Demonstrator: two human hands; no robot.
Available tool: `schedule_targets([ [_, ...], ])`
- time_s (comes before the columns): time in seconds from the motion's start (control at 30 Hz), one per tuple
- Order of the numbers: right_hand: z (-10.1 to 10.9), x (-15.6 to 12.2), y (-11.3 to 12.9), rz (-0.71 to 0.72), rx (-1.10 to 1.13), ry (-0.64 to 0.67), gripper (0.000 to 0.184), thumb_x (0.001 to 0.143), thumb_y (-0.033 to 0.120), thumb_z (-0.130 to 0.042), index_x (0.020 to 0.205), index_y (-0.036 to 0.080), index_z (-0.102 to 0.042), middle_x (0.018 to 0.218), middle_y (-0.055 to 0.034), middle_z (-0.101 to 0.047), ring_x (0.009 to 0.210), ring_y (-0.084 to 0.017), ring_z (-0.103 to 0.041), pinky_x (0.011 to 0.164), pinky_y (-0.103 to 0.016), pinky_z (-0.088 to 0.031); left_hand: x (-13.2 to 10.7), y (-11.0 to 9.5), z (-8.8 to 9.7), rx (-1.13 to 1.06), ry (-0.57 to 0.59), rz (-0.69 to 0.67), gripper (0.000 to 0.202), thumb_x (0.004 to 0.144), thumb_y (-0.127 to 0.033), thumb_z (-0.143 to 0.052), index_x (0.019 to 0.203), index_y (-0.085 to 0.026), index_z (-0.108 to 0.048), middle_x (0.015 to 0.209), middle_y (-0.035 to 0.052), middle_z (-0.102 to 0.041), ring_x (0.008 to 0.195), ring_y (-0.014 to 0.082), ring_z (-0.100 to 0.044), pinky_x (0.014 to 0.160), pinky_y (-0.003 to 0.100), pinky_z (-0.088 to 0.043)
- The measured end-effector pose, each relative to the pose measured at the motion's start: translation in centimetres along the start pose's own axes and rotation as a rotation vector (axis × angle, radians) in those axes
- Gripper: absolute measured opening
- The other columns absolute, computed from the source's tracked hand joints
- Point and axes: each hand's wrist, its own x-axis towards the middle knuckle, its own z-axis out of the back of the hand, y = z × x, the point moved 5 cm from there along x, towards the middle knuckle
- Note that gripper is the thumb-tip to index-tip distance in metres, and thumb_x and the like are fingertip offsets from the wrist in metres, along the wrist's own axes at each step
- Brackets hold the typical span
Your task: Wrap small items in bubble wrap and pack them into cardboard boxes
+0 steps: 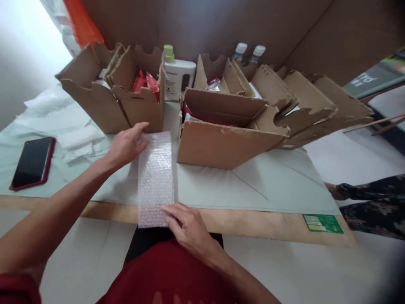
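Note:
A strip of bubble wrap [155,177] lies lengthwise on the pale cloth, its near end hanging over the table's front edge. At its far left corner is my left hand [128,144], the index finger stretched out and the other fingers partly bent against the wrap. My right hand [191,230] rests on the near right edge of the strip, with thumb and forefinger apart on its surface. Neither hand visibly grips anything. Just beyond the wrap stands a cardboard box [146,107] with red packets [145,83] inside.
A wide cardboard box [228,145] stands right of the wrap, before more boxes [311,95]. A white bottle with a green cap [179,78] is behind. On the left lie a phone [32,162] and bubble-wrap pieces [79,137]. Another person's arm [337,191] shows at right.

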Motion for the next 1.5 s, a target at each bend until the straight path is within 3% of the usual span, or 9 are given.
schedule_targets([
  [0.1,-0.3,1.3,-0.6,-0.135,0.08,0.008,0.029,0.094,0.02,-0.061,0.117,0.022,-0.078,0.101,-0.0046,-0.08,0.086,-0.019,-0.073,0.081,-0.032,-0.059,-0.6,-0.1,-1.3,0.02,0.01,-0.104,0.056,0.088,-0.028,-0.056,0.142,-0.014,-0.056,0.129,0.0175,-0.068,0.119,0.033,-0.063,0.105,0.051,-0.049],
  [0.3,0.7,1.4,-1.2,-0.352,0.345,0.101,0.028,0.093,0.027,-0.064,0.117,0.021,-0.078,0.082,0.0001,-0.073,0.068,-0.013,-0.061,0.065,-0.026,-0.051,-15.1,-2.5,-1.1,-0.204,0.192,-0.444,0.066,0.089,-0.022,-0.056,0.154,-0.03,-0.046,0.153,0.0124,-0.056,0.146,0.0342,-0.046,0.113,0.055,-0.048],
  [0.4,0.5,1.6,-1.5,-0.397,0.539,0.105,0.029,0.092,0.032,-0.066,0.116,0.019,-0.076,0.078,0.0012,-0.069,0.068,-0.012,-0.061,0.064,-0.025,-0.05,-18.9,-4.0,-1.5,-0.24,0.086,-0.456,0.065,0.09,-0.023,-0.064,0.153,-0.027,-0.048,0.142,0.0157,-0.064,0.135,0.0342,-0.058,0.11,0.054,-0.051],
  [0.57,0.4,1.4,-1.8,-0.392,0.706,0.069,0.041,0.096,0.042,-0.064,0.13,0.02,-0.064,0.101,-0.0064,-0.077,0.077,-0.014,-0.073,0.066,-0.025,-0.054,-16.1,-3.3,-2.9,-0.379,-0.044,-0.109,0.031,0.097,-0.02,-0.054,0.124,-0.026,-0.067,0.094,0.0044,-0.076,0.076,0.0178,-0.071,0.069,0.03,-0.057],
  [0.73,2.8,0.8,-0.3,-0.038,0.173,-0.185,0.031,0.101,0.022,-0.056,0.131,0.024,-0.063,0.097,-0.0041,-0.075,0.083,-0.016,-0.071,0.078,-0.032,-0.058,-13.4,-1.7,-3.9,-0.45,0.109,0.22,0.055,0.091,-0.038,-0.058,0.144,-0.02,-0.054,0.059,-0.0093,-0.049,0.049,0.0121,-0.049,0.053,0.025,-0.044],
  [0.93,0.8,4.5,0.7,0.359,-0.602,0.028,0.033,0.097,0.013,-0.058,0.129,0.019,-0.065,0.14,-0.0145,-0.066,0.131,-0.031,-0.057,0.101,-0.047,-0.049,-13.3,-1.6,-4.5,-0.375,0.078,0.177,0.056,0.094,-0.036,-0.056,0.147,-0.02,-0.05,0.065,-0.0075,-0.054,0.053,0.0126,-0.053,0.057,0.026,-0.046],
  [1.13,0.4,6.5,0.5,0.395,-0.601,0.152,0.024,0.101,0.01,-0.051,0.115,0.019,-0.07,0.122,-0.0089,-0.076,0.116,-0.024,-0.065,0.099,-0.043,-0.043,-15.9,-3.3,-2.5,-0.157,-0.183,-0.209,0.05,0.094,-0.026,-0.066,0.143,-0.026,-0.054,0.136,0.0161,-0.064,0.122,0.0307,-0.064,0.1,0.046,-0.054],
  [1.3,1.5,6.6,0.5,0.232,-0.393,0.179,0.021,0.105,0.017,-0.053,0.116,0.021,-0.07,0.107,-0.004,-0.08,0.097,-0.018,-0.072,0.093,-0.035,-0.046,-15.6,-3.4,-2.4,-0.296,-0.035,-0.193,0.028,0.099,-0.02,-0.056,0.125,-0.027,-0.064,0.095,0.0032,-0.076,0.085,0.0202,-0.071,0.079,0.035,-0.057],
  [1.5,3.1,5.4,0.7,0.353,-0.532,-0.192,0.023,0.103,0.023,-0.056,0.123,0.019,-0.068,0.127,-0.0125,-0.073,0.117,-0.026,-0.066,0.097,-0.041,-0.046,-13.4,-1.9,-3.8,-0.263,-0.02,-0.027,0.03,0.099,-0.029,-0.056,0.128,-0.023,-0.064,0.09,0.0017,-0.072,0.074,0.0161,-0.068,0.071,0.029,-0.057],
])
